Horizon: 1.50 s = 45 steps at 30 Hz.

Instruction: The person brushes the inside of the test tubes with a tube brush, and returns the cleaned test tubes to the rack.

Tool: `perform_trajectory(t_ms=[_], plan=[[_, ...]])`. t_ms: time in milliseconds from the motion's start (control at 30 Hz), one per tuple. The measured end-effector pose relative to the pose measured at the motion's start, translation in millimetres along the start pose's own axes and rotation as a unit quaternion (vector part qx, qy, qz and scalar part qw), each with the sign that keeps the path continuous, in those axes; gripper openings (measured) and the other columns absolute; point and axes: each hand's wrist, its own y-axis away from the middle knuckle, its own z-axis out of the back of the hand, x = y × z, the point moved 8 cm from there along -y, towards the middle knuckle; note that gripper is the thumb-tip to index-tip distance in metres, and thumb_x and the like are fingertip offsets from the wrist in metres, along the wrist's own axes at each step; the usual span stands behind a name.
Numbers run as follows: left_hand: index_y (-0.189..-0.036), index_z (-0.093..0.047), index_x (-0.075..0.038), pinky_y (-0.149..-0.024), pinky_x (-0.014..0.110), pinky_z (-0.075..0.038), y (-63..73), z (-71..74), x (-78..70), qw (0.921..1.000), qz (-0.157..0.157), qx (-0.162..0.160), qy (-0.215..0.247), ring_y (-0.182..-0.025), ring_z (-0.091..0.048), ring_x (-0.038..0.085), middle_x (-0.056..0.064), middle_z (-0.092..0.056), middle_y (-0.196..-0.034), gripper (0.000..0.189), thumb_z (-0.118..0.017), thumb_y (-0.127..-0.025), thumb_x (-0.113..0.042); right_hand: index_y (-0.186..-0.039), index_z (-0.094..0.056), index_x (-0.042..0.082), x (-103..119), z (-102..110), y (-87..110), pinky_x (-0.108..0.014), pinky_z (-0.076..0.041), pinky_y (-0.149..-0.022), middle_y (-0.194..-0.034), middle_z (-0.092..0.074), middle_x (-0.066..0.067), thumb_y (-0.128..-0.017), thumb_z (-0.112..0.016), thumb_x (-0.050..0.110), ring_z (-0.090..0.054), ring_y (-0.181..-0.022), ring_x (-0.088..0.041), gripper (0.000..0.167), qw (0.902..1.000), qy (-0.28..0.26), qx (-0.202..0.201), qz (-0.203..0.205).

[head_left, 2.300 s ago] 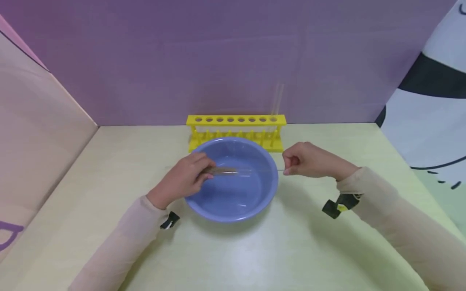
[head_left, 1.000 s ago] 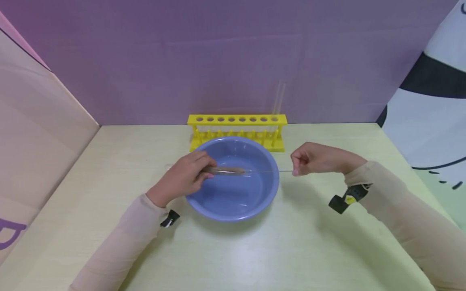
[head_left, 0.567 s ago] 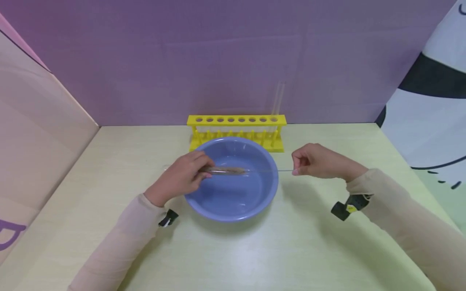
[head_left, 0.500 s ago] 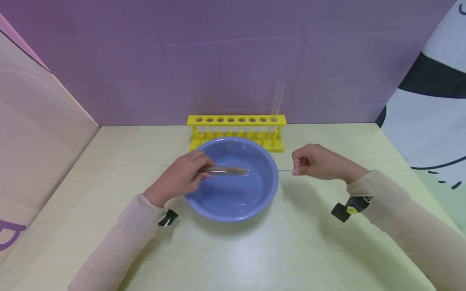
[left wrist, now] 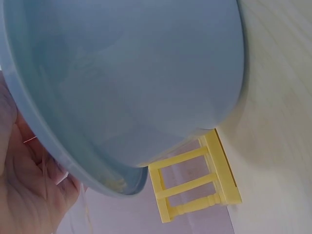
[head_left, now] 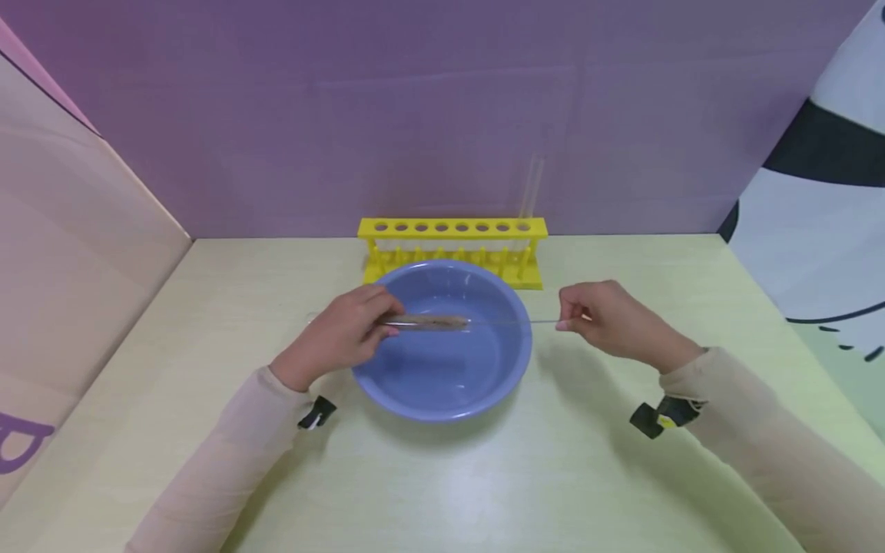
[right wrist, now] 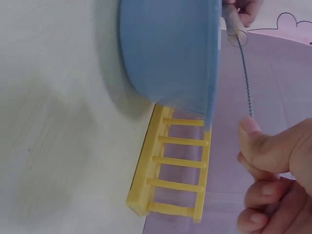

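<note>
Over the basin (head_left: pixel 442 384) we've got a clear tube (head_left: pixel 415 323), approx. horiz., gripped by L hand (head_left: pixel 346 329). R hand (head_left: pixel 615 319), right of basin, pinches the brush's wire (right wrist: pixel 246 80); bristles (head_left: pixel 442 322) inside tube. For a clean stroke we'd align wire w/ tube, go gently, no bending, tube mouth over basin, grip firm not crushing.

On the pale wooden surface (head_left: pixel 477 491), a round blue plastic basin (head_left: pixel 442 380) stands before a yellow plastic rack (head_left: pixel 452 228), a clear tube (head_left: pixel 531 188) in its rightmost hole. Over the basin, a brown wire brush (right wrist: pixel 246 78) extends left into another clear tube (head_left: pixel 429 327).
</note>
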Motion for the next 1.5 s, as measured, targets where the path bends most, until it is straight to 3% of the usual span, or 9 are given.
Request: perform_trajectory(t_ms=[400,767,1033,1067,1167,1300,1500], plan=[[-0.096,-0.063,-0.002,-0.068,0.032,-0.049,2.9,1.5,2.1,0.9997,0.019,0.013,0.006,-0.075,-0.053,0.016,0.005,-0.060,-0.087,0.016,-0.071,-0.083,-0.007,-0.072,-0.055,0.012,14.1,1.1,10.5,-0.031,-0.049,-0.059,-0.068,-0.055,0.005,-0.074,-0.075,-0.004,-0.055,-0.065,-0.012,0.025,0.9892,0.097,-0.091,0.061],[-0.096,-0.063,-0.002,-0.068,0.032,-0.049,5.8,1.7,4.1,0.9987,0.038,0.027,0.020,-0.074,-0.055,0.015,0.004,-0.060,-0.087,0.015,-0.070,-0.084,-0.007,-0.071,-0.048,0.009,26.5,-0.6,20.0,-0.027,-0.041,-0.052,-0.063,-0.041,0.003,-0.071,-0.077,-0.003,-0.038,-0.057,-0.010,0.032,0.9686,0.174,-0.146,0.100],[-0.096,-0.064,-0.002,-0.068,0.033,-0.048,5.0,2.8,4.8,0.9982,0.045,0.032,0.025,-0.073,-0.053,0.014,0.004,-0.061,-0.086,0.014,-0.070,-0.084,-0.007,-0.072,-0.046,0.005,29.6,-0.9,26.2,-0.029,-0.037,-0.051,-0.063,-0.038,-0.002,-0.071,-0.075,-0.003,-0.036,-0.056,-0.016,0.030,0.9507,0.207,-0.187,0.136],[-0.096,-0.064,-0.002,-0.068,0.033,-0.048,5.0,2.8,5.0,0.9980,0.047,0.032,0.026,-0.074,-0.053,0.014,0.004,-0.061,-0.087,0.014,-0.070,-0.084,-0.007,-0.073,-0.046,0.004,30.0,-1.0,27.0,-0.030,-0.037,-0.052,-0.063,-0.038,-0.003,-0.072,-0.074,-0.002,-0.036,-0.056,-0.016,0.028,0.9487,0.209,-0.190,0.142],[-0.096,-0.064,-0.002,-0.069,0.033,-0.048,5.1,2.5,5.8,0.9977,0.050,0.035,0.030,-0.075,-0.054,0.015,0.003,-0.061,-0.087,0.014,-0.070,-0.084,-0.007,-0.073,-0.046,0.003,31.8,-0.8,29.1,-0.030,-0.036,-0.051,-0.063,-0.037,-0.004,-0.093,-0.059,0.014,-0.035,-0.055,-0.017,0.025,0.9417,0.218,-0.203,0.156],[-0.097,-0.064,-0.003,-0.070,0.033,-0.049,5.4,1.8,7.2,0.9970,0.055,0.039,0.038,-0.077,-0.057,0.015,0.003,-0.062,-0.088,0.014,-0.069,-0.084,-0.007,-0.072,-0.045,0.003,33.8,0.1,31.9,-0.031,-0.033,-0.050,-0.063,-0.036,-0.004,-0.103,-0.028,0.031,-0.032,-0.054,-0.018,0.045,0.9310,0.228,-0.226,0.174],[-0.096,-0.064,-0.003,-0.072,0.034,-0.050,4.9,2.2,7.8,0.9968,0.058,0.041,0.036,-0.081,-0.060,0.016,0.004,-0.062,-0.088,0.013,-0.068,-0.085,-0.007,-0.072,-0.047,0.002,34.0,0.6,35.5,-0.031,-0.033,-0.048,-0.063,-0.038,-0.005,-0.103,-0.032,0.027,-0.035,-0.053,-0.019,0.043,0.9215,0.233,-0.247,0.188]])
